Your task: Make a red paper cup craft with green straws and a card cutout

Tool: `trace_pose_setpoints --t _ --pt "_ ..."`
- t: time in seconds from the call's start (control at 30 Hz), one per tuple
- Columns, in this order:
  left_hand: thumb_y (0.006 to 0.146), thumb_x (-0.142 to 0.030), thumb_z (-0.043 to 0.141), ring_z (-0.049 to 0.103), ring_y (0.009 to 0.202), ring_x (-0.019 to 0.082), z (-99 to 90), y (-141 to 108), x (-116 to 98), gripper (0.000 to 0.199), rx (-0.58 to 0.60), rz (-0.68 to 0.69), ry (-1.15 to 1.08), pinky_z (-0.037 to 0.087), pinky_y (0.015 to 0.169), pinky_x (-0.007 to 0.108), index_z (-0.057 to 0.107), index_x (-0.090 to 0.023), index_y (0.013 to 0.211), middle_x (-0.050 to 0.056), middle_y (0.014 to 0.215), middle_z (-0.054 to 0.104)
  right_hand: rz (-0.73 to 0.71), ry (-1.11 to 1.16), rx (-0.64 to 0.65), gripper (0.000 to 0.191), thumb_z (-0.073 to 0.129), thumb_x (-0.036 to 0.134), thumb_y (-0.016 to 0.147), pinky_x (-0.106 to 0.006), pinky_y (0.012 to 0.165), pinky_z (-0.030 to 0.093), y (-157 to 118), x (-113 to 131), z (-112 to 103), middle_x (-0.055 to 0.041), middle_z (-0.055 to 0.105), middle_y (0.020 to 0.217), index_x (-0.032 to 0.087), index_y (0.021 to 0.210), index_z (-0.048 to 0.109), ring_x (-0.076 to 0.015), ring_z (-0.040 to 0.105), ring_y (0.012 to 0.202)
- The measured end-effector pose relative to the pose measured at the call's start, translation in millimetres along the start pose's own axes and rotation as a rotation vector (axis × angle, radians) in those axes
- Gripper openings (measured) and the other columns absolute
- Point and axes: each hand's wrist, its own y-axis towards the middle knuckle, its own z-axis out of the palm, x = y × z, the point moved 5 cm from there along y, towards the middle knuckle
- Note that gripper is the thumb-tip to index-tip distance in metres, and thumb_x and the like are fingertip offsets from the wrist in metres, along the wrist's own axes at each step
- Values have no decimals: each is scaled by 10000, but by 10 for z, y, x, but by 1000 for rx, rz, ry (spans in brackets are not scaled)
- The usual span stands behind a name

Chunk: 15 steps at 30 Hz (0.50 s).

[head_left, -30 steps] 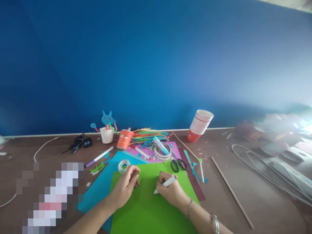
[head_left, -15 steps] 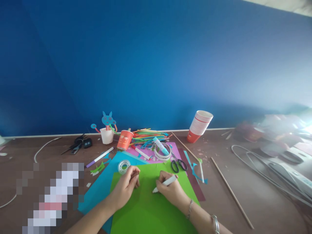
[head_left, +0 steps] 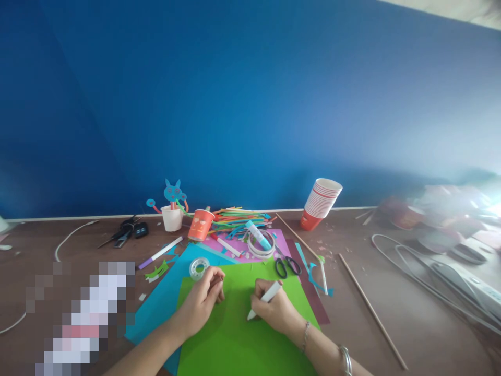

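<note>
A white marker (head_left: 271, 292) with a brownish end is pinched in my right hand (head_left: 276, 305). Its tip points down and left, at or just over the green paper sheet (head_left: 235, 344). My left hand (head_left: 205, 297) rests on the left part of that sheet, fingers curled inward; whatever they may hold is hidden. Just beyond it lies a clear tape roll (head_left: 199, 268). Black-handled scissors (head_left: 287, 267) lie past the sheet's far right edge. Under the green sheet, a blue sheet (head_left: 156, 318) sticks out on the left.
Toward the wall stand a white cup with a blue paper cat (head_left: 172, 218), an orange cup (head_left: 201, 225) and a leaning stack of paper cups (head_left: 321, 203). Between them lie colored sticks (head_left: 238, 219) and a glue stick (head_left: 258, 235). A wooden rod (head_left: 371, 310) and cables (head_left: 415, 277) lie right.
The marker's tip has shifted slightly right and toward me, and the marker stands a bit steeper. My left hand has stayed in place.
</note>
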Motion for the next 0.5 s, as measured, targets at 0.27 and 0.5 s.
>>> trace_pose_setpoints --t 0.27,0.5 --pt "934 -377 396 534 661 147 -3 12 -6 165 -3 -2 -7 466 665 268 455 -227 973 -26 699 535 -17 -52 -69 230 514 141 660 -207 442 230 -3 36 -28 86 337 448 221 516 353 -83 298 461" --pt "942 -373 387 537 671 142 3 2 3 166 8 5 -13 468 675 268 445 -224 988 -26 709 532 13 52 15 221 494 149 667 -202 418 229 -2 9 -4 87 341 439 230 526 344 -82 325 429"
